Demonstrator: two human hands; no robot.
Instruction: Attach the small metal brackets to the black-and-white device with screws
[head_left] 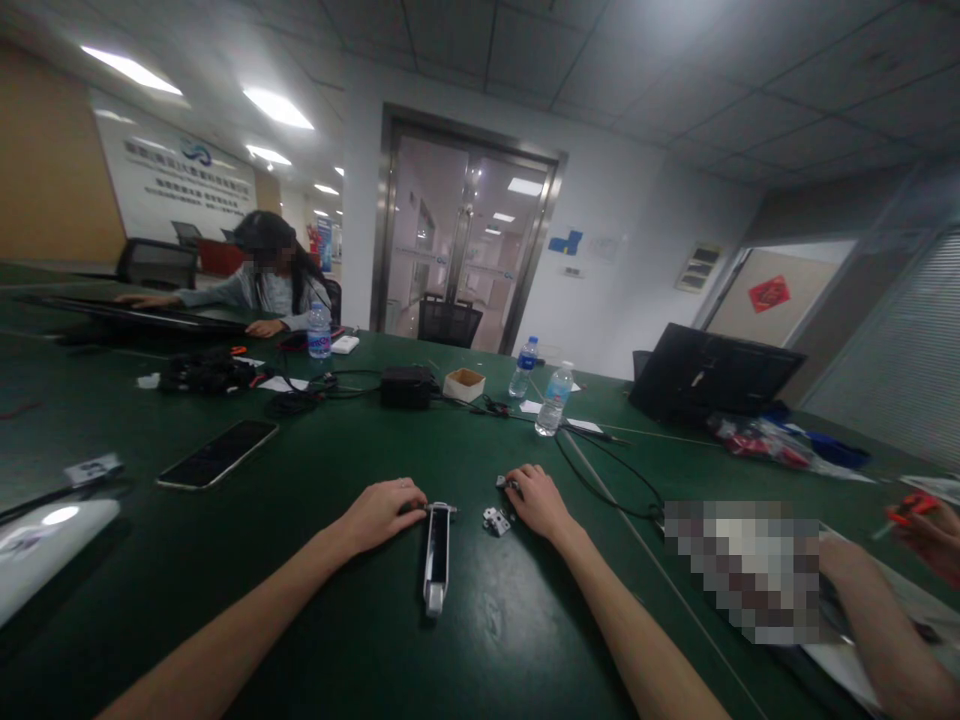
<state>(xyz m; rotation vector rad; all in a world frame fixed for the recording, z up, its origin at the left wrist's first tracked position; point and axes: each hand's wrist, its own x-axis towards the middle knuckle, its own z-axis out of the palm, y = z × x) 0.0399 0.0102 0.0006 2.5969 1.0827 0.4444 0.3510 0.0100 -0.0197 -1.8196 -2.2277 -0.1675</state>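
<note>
A narrow silver-white frame (pixel 448 560) with a dark channel down its middle lies on the green table in front of me. My left hand (pixel 386 512) is closed at its far end, thumb and fingertips against the left side, where a short thin rod crosses. To the right, my right hand (pixel 538 497) rests on the table, its fingertips closed on a small metal piece (pixel 503 482). Several small silver metal parts (pixel 496 521) lie in a cluster between the frame and my right hand. Their exact kind is too small to make out.
A phone (pixel 219 455) lies left. Bottles (pixel 555 400), a small open box (pixel 464 385), a black box (pixel 406 388) and cables stand ahead. A monitor (pixel 712 372) is at right. One person sits far left; another person's hand (pixel 934 530) holds a red-handled tool nearby.
</note>
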